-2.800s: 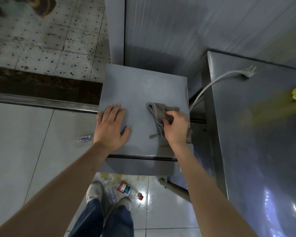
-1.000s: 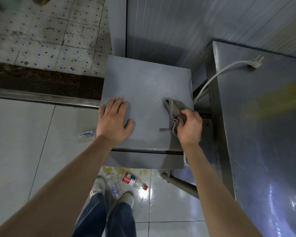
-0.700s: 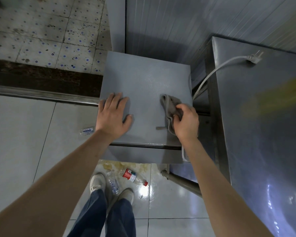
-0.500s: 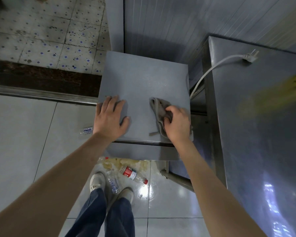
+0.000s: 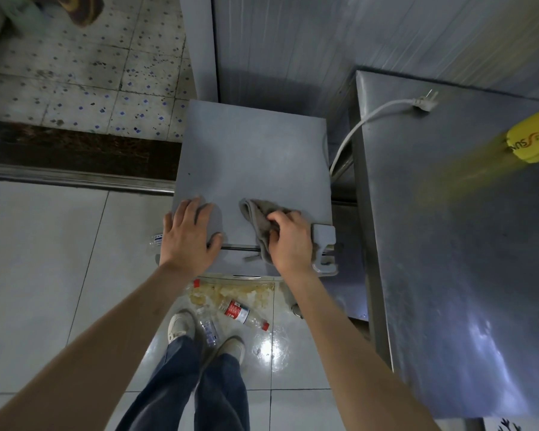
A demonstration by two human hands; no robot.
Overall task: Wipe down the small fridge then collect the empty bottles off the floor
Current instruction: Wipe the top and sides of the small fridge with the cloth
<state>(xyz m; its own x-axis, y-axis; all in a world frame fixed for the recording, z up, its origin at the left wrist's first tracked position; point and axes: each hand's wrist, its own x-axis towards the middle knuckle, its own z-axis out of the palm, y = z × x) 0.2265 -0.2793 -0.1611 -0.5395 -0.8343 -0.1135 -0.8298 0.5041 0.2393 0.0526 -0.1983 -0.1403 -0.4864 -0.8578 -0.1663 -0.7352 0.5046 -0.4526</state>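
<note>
The small grey fridge [image 5: 252, 157] stands below me, seen from above. My left hand [image 5: 189, 237] lies flat on its front left corner, fingers spread. My right hand [image 5: 290, 241] grips a crumpled grey cloth [image 5: 255, 219] at the front edge of the fridge top, right of centre. On the floor in front lie empty bottles: a red-labelled one [image 5: 241, 312], a clear one [image 5: 208, 328] between my shoes, and one [image 5: 156, 241] partly hidden behind my left hand.
A steel counter [image 5: 448, 259] stands close on the right, with a white power cable and plug [image 5: 423, 102] and a yellow object [image 5: 532, 141] on it. A yellowish spill [image 5: 231, 290] covers the tiles under the fridge front. A metal door threshold [image 5: 75, 178] runs on the left.
My right hand has dragged the cloth toward me to the front edge of the fridge top. My left hand has stayed flat on the front left corner.
</note>
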